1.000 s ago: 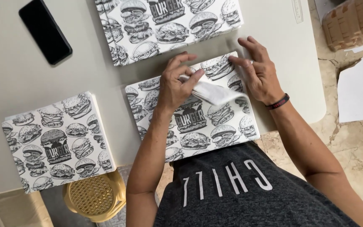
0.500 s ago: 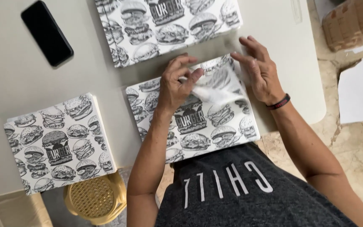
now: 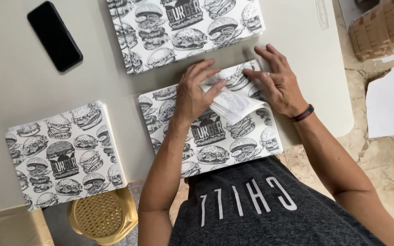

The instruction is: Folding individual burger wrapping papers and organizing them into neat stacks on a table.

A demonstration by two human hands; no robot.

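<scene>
A stack of white paper sheets printed with black burger drawings (image 3: 215, 146) lies on the table just in front of me. My left hand (image 3: 194, 95) pinches the top sheet's far corner, which is folded back to show its plain white underside (image 3: 235, 105). My right hand (image 3: 277, 82), a dark band on its wrist, rests with fingers spread on the far right part of the same stack, fingertips touching the edge of the folded flap.
A second printed stack (image 3: 183, 27) lies at the far side of the pale table (image 3: 115, 86), a third (image 3: 60, 155) at the left. A black phone (image 3: 54, 35) lies far left. A yellow stool (image 3: 101, 216), a cardboard box (image 3: 384, 27) and a white sheet (image 3: 393, 107) are on the floor.
The white flap has been pulled back further, so more of the underside shows. My left fingers have closed on it. My right hand has barely shifted.
</scene>
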